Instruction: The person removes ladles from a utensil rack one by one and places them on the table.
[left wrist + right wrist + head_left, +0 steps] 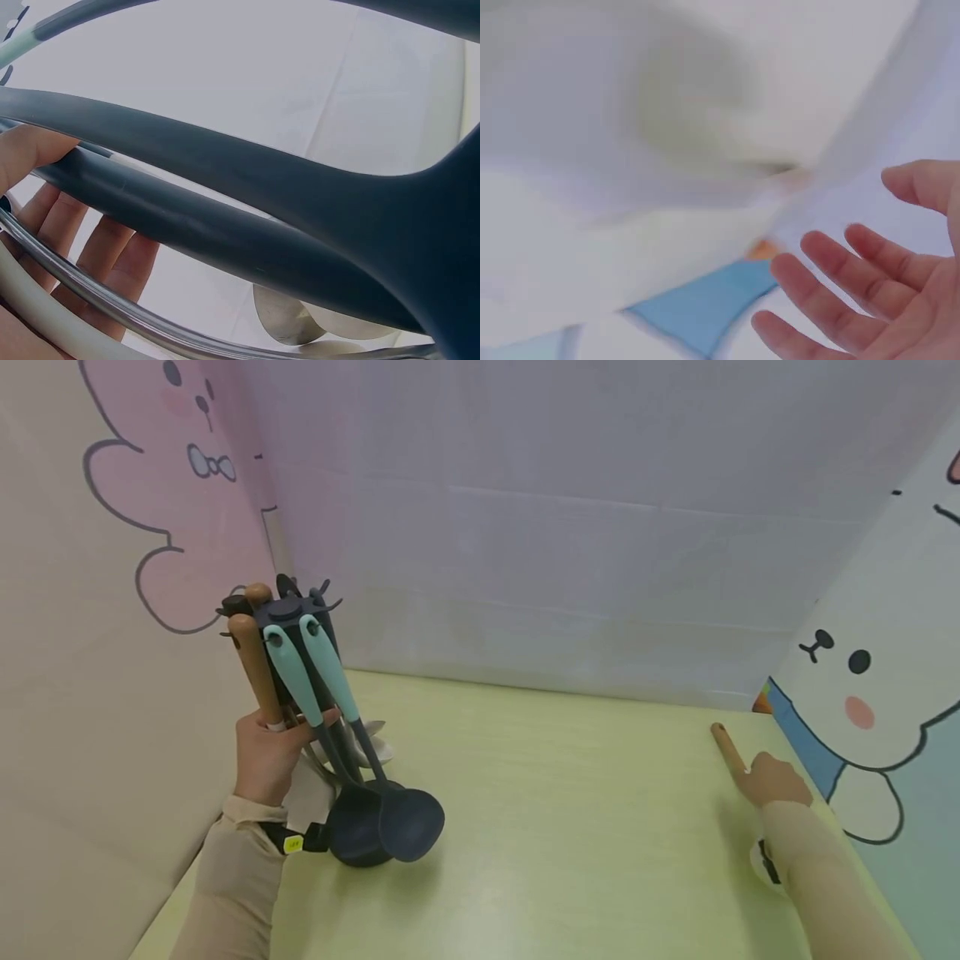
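My left hand [264, 758] grips the dark pole of a utensil stand [285, 610] at the left. In the left wrist view the thumb lies over the pole [202, 217], with the fingers behind it. Turquoise-handled utensils [330, 667] with dark heads and a wooden-handled one [257, 664] hang from its top. My right hand [776, 781] is over a wooden-handled utensil [727, 746] at the far right; its white round head shows partly beside the wrist. In the right wrist view the fingers are spread and loosely bent, holding nothing; a pale blurred shape [690, 97] fills the upper part.
A pale yellow-green table [562, 793] lies between the hands. A lilac sheet [562, 527] hangs along its back edge, and printed cartoon sheets [862, 718] rise at both sides. Pale and metal utensil heads [378, 750] hang behind the left hand's stand.
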Motion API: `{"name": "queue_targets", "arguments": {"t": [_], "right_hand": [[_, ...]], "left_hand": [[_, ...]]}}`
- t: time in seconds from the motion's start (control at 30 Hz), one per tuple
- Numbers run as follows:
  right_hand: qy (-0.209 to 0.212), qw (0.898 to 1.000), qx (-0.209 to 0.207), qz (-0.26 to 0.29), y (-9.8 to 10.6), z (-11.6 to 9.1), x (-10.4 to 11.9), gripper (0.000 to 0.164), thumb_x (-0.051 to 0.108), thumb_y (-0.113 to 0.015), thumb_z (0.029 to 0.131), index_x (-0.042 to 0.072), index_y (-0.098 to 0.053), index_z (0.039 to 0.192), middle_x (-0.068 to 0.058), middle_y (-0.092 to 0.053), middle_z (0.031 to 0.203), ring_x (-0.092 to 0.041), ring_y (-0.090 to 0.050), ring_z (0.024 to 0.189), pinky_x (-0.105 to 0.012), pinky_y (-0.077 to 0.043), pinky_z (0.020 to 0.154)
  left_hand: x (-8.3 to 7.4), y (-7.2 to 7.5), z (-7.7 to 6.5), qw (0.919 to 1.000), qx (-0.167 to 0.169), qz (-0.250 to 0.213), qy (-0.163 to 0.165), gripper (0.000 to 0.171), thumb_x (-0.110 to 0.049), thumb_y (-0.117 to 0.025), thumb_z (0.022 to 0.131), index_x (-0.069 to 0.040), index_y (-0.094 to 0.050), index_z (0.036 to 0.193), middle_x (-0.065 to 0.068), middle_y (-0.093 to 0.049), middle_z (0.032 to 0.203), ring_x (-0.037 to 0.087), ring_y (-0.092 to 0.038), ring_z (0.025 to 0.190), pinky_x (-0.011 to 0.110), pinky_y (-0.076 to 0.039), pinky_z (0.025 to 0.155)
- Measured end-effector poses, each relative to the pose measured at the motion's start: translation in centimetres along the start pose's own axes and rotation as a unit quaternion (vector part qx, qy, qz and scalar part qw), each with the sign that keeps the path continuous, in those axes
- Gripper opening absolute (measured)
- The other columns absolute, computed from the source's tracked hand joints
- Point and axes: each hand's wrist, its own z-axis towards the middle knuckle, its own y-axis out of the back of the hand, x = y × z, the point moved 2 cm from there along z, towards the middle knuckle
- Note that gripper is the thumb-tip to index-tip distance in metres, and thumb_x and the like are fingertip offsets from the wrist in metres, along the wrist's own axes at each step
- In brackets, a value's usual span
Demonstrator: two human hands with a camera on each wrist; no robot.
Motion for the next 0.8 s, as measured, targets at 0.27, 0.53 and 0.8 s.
{"name": "queue_targets", "arguments": {"t": [0.27,0.53,0.8], "right_hand": [[0.16,0.982,-0.09,0.046,2.2,-2.2,12.0,0.05,0.027,-0.051,0.102,-0.014,-0.046,0.131,-0.038,-0.056,0.118,-0.051,-0.061,0.096,-0.06,-0.05,0.075],[0.294,0.937,-0.145,0.119,1.4,-5.9,22.8,0.037,0.019,-0.06,0.099,-0.006,-0.056,0.127,-0.028,-0.064,0.112,-0.044,-0.064,0.1,-0.056,-0.052,0.081],[0.41,0.883,-0.156,0.168,-0.3,-9.7,30.8,0.031,0.016,-0.066,0.096,-0.002,-0.061,0.121,-0.017,-0.068,0.109,-0.034,-0.067,0.096,-0.049,-0.054,0.08]], "left_hand": [[0.1,0.1,-0.2,1.0,0.001,0.006,0.006,0.022,0.006,-0.083,0.074,-0.013,-0.073,0.077,-0.003,-0.062,0.075,0.018,-0.052,0.083,0.024,-0.048,0.067],[0.2,0.1,0.0,1.0,0.004,0.007,0.0,0.023,0.007,-0.083,0.075,-0.014,-0.073,0.077,-0.003,-0.063,0.076,0.018,-0.053,0.083,0.024,-0.048,0.067],[0.2,0.0,0.1,1.0,0.002,-0.005,-0.001,0.021,0.007,-0.082,0.075,-0.011,-0.075,0.081,-0.003,-0.068,0.078,0.018,-0.058,0.087,0.025,-0.052,0.069]]}}
